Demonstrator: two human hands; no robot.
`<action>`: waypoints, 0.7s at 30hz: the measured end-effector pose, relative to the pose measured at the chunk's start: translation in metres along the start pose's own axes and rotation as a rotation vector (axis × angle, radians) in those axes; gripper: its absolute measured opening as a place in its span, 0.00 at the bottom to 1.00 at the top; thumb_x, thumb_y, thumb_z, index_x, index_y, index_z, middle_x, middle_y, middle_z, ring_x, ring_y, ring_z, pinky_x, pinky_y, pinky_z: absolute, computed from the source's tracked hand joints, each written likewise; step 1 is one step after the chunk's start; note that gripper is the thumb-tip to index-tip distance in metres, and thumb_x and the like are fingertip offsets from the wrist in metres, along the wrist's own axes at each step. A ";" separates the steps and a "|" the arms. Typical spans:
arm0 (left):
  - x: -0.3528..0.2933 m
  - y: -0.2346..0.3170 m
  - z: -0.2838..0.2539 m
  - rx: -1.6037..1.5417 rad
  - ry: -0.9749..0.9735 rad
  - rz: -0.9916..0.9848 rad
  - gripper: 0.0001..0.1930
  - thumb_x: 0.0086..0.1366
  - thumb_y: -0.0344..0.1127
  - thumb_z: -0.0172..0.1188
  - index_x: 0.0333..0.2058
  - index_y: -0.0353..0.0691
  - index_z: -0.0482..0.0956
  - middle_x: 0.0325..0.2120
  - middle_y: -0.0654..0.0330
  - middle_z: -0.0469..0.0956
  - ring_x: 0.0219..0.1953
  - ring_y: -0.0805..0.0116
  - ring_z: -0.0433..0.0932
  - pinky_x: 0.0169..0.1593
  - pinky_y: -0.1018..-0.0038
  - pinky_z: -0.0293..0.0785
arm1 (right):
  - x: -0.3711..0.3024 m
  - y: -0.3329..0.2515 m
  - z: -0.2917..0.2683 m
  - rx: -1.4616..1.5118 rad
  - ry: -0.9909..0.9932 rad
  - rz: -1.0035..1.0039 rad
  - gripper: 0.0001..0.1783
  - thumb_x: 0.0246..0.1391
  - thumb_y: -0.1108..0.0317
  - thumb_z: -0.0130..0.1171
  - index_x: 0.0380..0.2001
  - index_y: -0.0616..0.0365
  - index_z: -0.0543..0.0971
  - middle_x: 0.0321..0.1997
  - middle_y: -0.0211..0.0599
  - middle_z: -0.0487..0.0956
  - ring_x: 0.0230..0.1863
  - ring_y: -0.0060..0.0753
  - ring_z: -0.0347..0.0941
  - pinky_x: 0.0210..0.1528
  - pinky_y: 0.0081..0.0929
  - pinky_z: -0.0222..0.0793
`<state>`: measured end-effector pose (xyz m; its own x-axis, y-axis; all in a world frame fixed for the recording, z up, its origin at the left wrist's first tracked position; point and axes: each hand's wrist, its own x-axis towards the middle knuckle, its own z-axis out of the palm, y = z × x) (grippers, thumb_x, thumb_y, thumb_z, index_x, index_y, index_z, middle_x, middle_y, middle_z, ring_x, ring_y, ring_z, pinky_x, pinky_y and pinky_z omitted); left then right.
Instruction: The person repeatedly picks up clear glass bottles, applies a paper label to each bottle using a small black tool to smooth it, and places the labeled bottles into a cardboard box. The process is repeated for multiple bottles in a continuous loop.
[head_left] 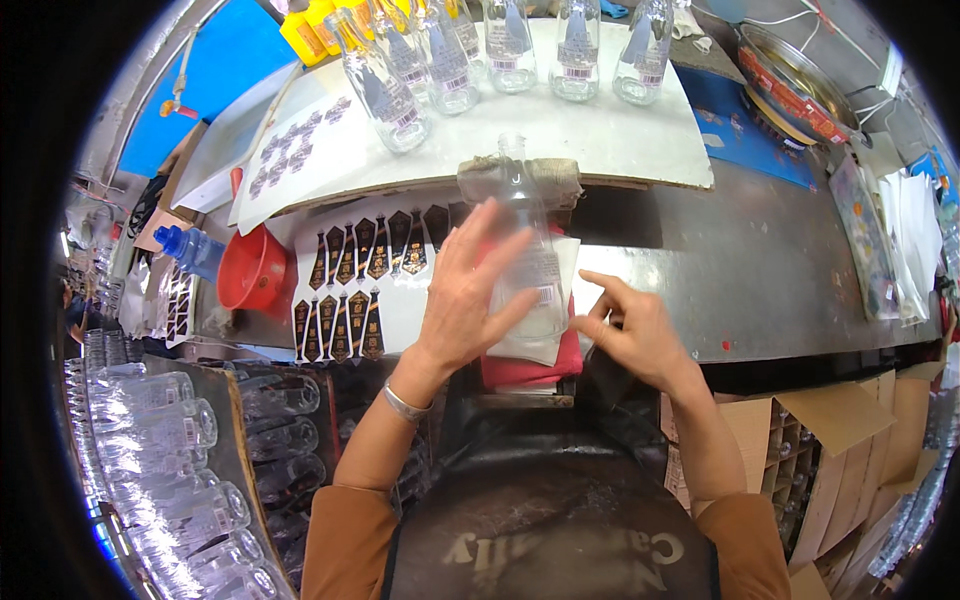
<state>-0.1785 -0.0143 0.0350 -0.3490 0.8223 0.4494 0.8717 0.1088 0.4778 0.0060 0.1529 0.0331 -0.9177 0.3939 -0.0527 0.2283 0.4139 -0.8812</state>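
A clear glass bottle (543, 270) lies in front of me, its neck pointing away and resting at a rolled beige cloth (560, 172). Under its base are a white cloth (567, 255) and a red cloth (530, 372). My left hand (465, 290) is over the bottle's left side, fingers spread and slightly blurred; whether the palm touches the glass I cannot tell. To the right of the bottle, my right hand (635, 330) has its index finger and thumb apart with nothing between them. A sheet of black and gold tie-shaped decals (376, 252) lies left of my left hand.
Several clear bottles (510, 60) stand on the white board (640, 150) at the back. A red bucket (255, 270) and a blue-capped bottle (190, 250) are at left. More bottles (160, 430) fill the lower left. An open cardboard box (840, 420) sits lower right.
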 end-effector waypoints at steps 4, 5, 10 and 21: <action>-0.002 0.005 -0.005 -0.323 0.028 -0.190 0.30 0.61 0.35 0.66 0.63 0.42 0.74 0.70 0.44 0.60 0.69 0.46 0.64 0.68 0.59 0.63 | 0.020 -0.002 -0.004 0.203 0.030 0.079 0.24 0.68 0.60 0.52 0.59 0.67 0.75 0.26 0.32 0.80 0.34 0.21 0.75 0.42 0.22 0.69; -0.003 0.003 -0.002 -0.349 0.050 -0.155 0.28 0.63 0.31 0.63 0.63 0.41 0.74 0.70 0.44 0.60 0.69 0.48 0.64 0.67 0.61 0.63 | 0.025 -0.002 -0.003 0.194 0.044 0.081 0.25 0.68 0.58 0.51 0.58 0.68 0.75 0.26 0.32 0.80 0.35 0.21 0.75 0.43 0.22 0.69; -0.012 0.005 0.011 -0.382 0.056 -0.181 0.25 0.68 0.32 0.61 0.63 0.40 0.73 0.69 0.48 0.62 0.69 0.53 0.64 0.69 0.61 0.61 | 0.045 0.001 0.013 0.149 0.039 0.045 0.29 0.64 0.51 0.58 0.55 0.68 0.78 0.25 0.31 0.79 0.32 0.20 0.73 0.38 0.22 0.69; -0.013 0.003 0.015 -0.342 0.054 -0.157 0.26 0.66 0.31 0.63 0.63 0.41 0.73 0.69 0.48 0.62 0.69 0.53 0.64 0.69 0.61 0.62 | 0.046 -0.007 0.015 0.098 0.036 0.056 0.27 0.59 0.54 0.65 0.51 0.67 0.79 0.20 0.26 0.74 0.25 0.14 0.65 0.28 0.21 0.61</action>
<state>-0.1659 -0.0164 0.0189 -0.4943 0.7791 0.3855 0.6441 0.0304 0.7643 -0.0426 0.1553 0.0296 -0.8916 0.4443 -0.0876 0.2444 0.3091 -0.9191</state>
